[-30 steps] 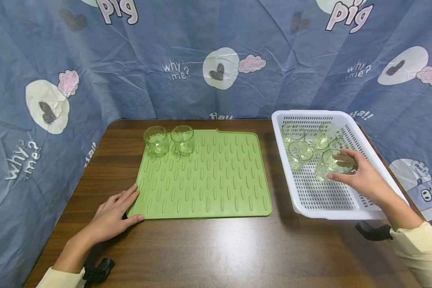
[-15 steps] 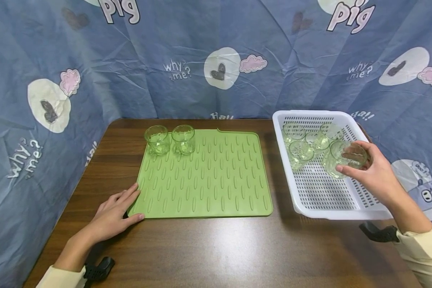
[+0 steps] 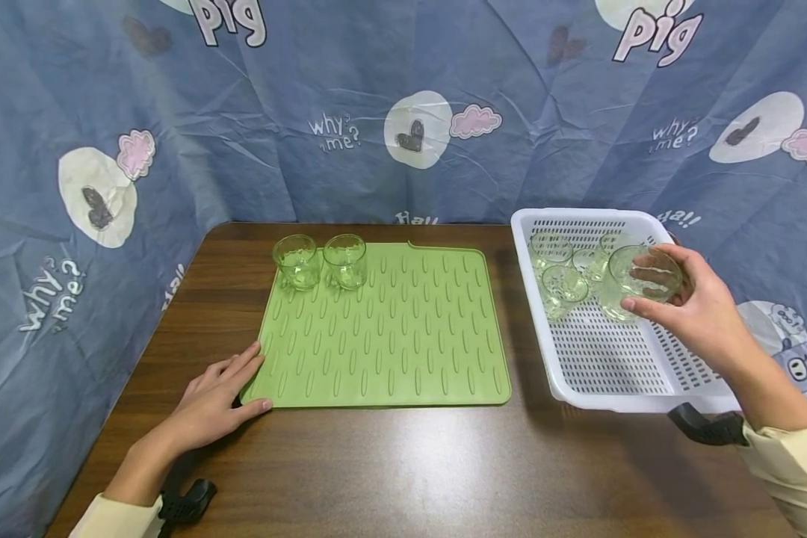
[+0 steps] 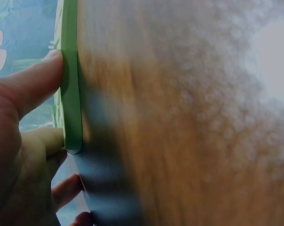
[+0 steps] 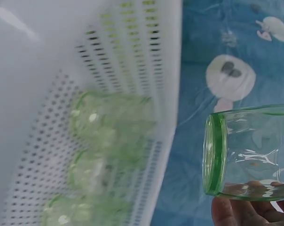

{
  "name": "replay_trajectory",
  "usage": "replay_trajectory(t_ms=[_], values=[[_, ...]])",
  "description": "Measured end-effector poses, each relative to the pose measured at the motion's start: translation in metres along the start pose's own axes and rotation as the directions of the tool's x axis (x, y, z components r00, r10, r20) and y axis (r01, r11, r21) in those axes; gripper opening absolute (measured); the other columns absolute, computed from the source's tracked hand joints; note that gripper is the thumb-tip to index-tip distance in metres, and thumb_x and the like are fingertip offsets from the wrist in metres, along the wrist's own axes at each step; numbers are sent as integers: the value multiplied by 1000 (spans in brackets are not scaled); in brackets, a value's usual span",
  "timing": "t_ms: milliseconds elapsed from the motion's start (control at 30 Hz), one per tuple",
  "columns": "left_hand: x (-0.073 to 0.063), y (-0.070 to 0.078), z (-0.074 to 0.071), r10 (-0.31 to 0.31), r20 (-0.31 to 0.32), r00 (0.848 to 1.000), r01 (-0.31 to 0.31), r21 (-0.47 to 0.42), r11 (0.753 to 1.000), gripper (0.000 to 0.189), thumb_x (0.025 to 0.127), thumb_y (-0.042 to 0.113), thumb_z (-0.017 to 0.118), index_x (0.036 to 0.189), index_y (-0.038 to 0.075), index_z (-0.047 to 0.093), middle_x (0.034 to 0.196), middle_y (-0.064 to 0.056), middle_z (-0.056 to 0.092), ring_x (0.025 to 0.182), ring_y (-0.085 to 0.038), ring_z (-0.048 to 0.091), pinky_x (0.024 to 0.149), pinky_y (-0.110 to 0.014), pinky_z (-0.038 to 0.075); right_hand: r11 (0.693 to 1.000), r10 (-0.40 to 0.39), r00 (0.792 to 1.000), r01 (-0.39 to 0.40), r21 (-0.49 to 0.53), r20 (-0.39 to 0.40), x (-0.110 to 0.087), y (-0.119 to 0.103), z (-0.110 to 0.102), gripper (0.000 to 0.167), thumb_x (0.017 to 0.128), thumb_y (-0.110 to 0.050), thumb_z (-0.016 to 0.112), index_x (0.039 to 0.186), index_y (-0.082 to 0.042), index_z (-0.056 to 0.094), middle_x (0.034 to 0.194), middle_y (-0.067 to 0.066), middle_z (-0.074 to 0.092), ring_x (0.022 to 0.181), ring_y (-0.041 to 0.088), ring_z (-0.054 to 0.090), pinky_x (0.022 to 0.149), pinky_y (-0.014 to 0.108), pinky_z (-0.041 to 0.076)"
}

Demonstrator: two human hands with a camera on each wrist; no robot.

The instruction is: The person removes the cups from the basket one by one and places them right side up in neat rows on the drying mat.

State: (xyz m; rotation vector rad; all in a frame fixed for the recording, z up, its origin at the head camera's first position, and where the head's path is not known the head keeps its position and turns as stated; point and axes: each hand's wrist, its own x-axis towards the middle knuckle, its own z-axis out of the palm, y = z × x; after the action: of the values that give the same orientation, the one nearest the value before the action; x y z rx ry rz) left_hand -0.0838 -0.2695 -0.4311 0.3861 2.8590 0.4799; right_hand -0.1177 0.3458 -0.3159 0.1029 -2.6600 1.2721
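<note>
My right hand grips a clear greenish drinking glass by its side, above the white basket. In the right wrist view the held glass shows its thick green base, with fingertips along its lower side. Several similar glasses stand in the basket, partly behind the held one. My left hand rests at the near left corner of the green drying mat. In the left wrist view its thumb touches the edge of the mat. Two glasses stand side by side at the mat's far left corner.
The brown wooden table carries the mat in the middle and the basket on the right. A blue printed cloth hangs right behind the table's far edge. The basket's raised rim lies beneath my right forearm.
My right hand has lifted the glass up from among the others in the basket, shifting right, then slightly back left. My left hand stays at the mat's corner.
</note>
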Motion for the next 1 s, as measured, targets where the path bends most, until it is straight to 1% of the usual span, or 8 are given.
replay_trajectory(t_ms=[200,333,433,533,633,767,900,1000], values=[[0,0,0,0,-2,1000,0,6,1000,82,93,54,61,155,8,33,166,-12,21,139,-51,30,99,-75,26,998,-66,998,66,25,19,10,-26,5,76,81,-4,81,144,-18,40,119,-24,56,101,-14,59,82,1,45],[0,1,1,-1,-2,1000,1,1,1000,82,93,54,61,155,7,33,166,-11,22,139,-50,30,98,-75,26,993,-112,993,110,37,43,20,-43,16,75,79,-2,82,142,-13,43,120,-18,58,101,-10,59,82,4,46],[-1,2,0,-3,-7,1000,3,0,1000,82,93,54,61,155,7,34,166,-11,22,139,-49,31,98,-74,26,989,-140,988,137,45,65,26,-54,25,76,78,-2,82,143,-7,42,123,-8,59,100,-8,59,82,5,46],[-1,3,0,-3,-8,1000,3,0,1000,82,93,53,62,155,7,34,166,-12,23,139,-49,31,98,-74,26,992,-128,986,126,19,104,33,-63,35,78,79,-8,83,145,-7,40,131,4,60,102,-5,58,82,5,44],[-2,2,0,-2,-10,1000,2,3,1000,82,93,53,61,155,7,34,166,-12,23,139,-49,31,98,-74,27,994,-107,985,111,-16,138,40,-72,44,81,80,-15,84,148,-10,39,139,12,58,111,9,60,83,8,43],[-1,2,1,-3,-9,1000,3,-4,1000,82,93,53,61,155,7,34,166,-12,22,139,-50,30,99,-74,26,995,-102,980,104,-5,173,50,-82,56,84,81,-16,83,151,-10,35,146,15,54,129,29,54,97,24,43],[-1,2,0,-3,-6,1000,3,-13,1000,83,93,54,61,156,8,33,166,-12,21,140,-50,29,99,-74,25,993,-120,970,113,45,210,60,-90,70,86,81,-13,82,152,-8,33,148,18,51,137,35,48,109,49,40],[-1,2,-1,-4,-7,1000,4,-11,1000,83,93,54,61,156,7,33,166,-11,21,140,-50,29,99,-74,25,993,-118,965,107,58,233,69,-93,83,87,81,-14,82,152,-9,32,148,17,50,135,36,51,108,53,41]])
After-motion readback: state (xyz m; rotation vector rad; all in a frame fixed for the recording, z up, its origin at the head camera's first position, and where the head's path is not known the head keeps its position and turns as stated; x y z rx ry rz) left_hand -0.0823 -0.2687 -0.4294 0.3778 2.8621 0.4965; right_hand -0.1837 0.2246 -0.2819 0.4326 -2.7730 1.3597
